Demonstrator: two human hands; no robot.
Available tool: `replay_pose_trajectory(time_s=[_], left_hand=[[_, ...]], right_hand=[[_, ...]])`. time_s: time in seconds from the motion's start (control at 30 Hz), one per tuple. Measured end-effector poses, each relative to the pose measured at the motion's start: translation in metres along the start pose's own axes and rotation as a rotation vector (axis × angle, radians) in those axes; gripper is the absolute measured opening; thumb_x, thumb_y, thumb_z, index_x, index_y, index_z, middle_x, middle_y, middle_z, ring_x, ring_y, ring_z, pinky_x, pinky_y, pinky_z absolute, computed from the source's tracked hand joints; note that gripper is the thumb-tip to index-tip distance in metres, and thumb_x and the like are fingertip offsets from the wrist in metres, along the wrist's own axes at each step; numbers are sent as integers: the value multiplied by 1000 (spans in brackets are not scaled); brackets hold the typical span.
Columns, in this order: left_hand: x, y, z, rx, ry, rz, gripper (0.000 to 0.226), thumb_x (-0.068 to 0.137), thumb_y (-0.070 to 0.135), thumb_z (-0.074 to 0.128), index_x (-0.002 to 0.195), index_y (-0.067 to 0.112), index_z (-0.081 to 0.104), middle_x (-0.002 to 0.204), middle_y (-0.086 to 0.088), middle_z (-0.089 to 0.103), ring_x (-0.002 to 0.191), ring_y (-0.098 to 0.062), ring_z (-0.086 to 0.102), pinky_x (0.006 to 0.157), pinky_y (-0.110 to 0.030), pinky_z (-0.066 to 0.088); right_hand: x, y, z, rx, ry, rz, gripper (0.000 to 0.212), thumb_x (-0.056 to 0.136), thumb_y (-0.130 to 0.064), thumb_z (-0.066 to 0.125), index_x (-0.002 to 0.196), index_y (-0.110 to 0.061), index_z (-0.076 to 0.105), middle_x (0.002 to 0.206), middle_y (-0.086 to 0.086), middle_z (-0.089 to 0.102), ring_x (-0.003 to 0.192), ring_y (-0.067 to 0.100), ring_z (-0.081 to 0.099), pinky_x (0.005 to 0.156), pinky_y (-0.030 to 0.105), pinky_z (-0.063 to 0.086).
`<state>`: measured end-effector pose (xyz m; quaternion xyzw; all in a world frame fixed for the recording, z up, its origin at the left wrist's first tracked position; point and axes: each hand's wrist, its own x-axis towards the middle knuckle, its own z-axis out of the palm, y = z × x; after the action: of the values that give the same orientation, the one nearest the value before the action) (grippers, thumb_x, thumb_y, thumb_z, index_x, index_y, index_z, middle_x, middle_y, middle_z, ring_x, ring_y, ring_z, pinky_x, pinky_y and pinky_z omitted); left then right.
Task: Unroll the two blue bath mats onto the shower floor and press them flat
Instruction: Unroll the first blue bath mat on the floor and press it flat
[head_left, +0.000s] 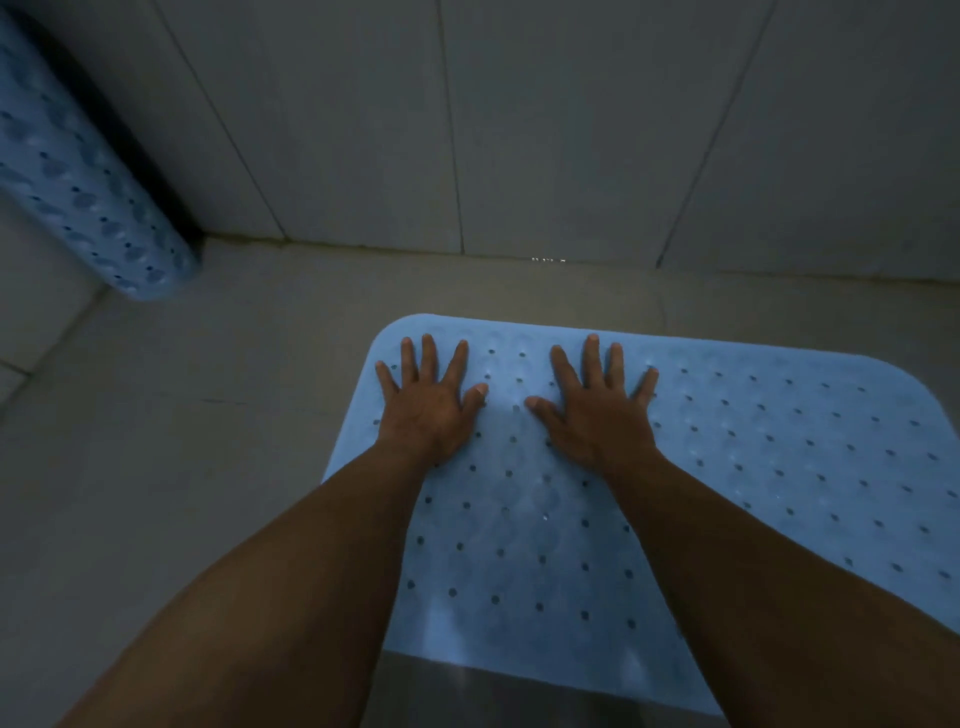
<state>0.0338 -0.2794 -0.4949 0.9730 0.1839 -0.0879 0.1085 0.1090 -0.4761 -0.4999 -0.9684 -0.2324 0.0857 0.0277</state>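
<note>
Head view: both palms pressing one mat flat.
Left hand (423, 410) and right hand (597, 415), fingers spread, press the unrolled perforated blue rubber mat (727, 467); the still-rolled blue mat (78, 176) leans in the floor's far-left corner, nearer the left hand.

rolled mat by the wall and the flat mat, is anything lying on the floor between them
Nothing. The head view shows only bare grey floor tiles between the rolled mat and the flat mat.
</note>
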Motion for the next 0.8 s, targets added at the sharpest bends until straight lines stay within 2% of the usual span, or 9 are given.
replay_pose_trajectory(time_s=[0.1, 0.23, 0.43, 0.63, 0.8], left_hand=[[6, -4, 8, 20, 30, 24, 71, 93, 73, 11, 155, 44, -7, 165, -6, -16, 148, -37, -22, 114, -64, -15], [5, -6, 15, 22, 87, -11, 70, 90, 77, 9, 153, 49, -3, 166, -2, -10, 150, -36, -16, 116, -64, -10], [5, -5, 15, 2, 113, -47, 68, 94, 70, 6, 155, 43, -9, 166, 3, -7, 151, -32, -13, 118, -61, -7], [8, -3, 13, 21, 40, -101, 71, 92, 73, 4, 153, 43, -15, 165, 4, -17, 150, -29, -21, 117, -60, -11], [8, 0, 9, 12, 34, -121, 73, 90, 75, 8, 154, 45, -10, 166, 2, -13, 150, -29, -18, 117, -61, -10]], right_hand=[[7, 1, 9, -5, 37, -8, 72, 91, -75, 11, 155, -43, -2, 166, 3, -5, 151, 33, -5, 111, 72, -4], [10, 5, 10, -39, 34, -59, 66, 93, -72, 7, 152, -48, -8, 166, 0, -2, 152, 30, -2, 110, 73, -1], [11, 5, 3, -43, -34, -62, 67, 91, -74, 0, 151, -48, -14, 165, -1, -15, 151, 27, -12, 112, 70, -7], [16, 5, 1, -20, -44, -80, 67, 92, -74, 3, 152, -48, -11, 165, -1, -11, 152, 26, -11, 114, 67, -9], [15, 5, 1, 19, -23, -72, 66, 92, -74, 5, 153, -49, -6, 166, 0, -7, 152, 26, -8, 115, 65, -8]])
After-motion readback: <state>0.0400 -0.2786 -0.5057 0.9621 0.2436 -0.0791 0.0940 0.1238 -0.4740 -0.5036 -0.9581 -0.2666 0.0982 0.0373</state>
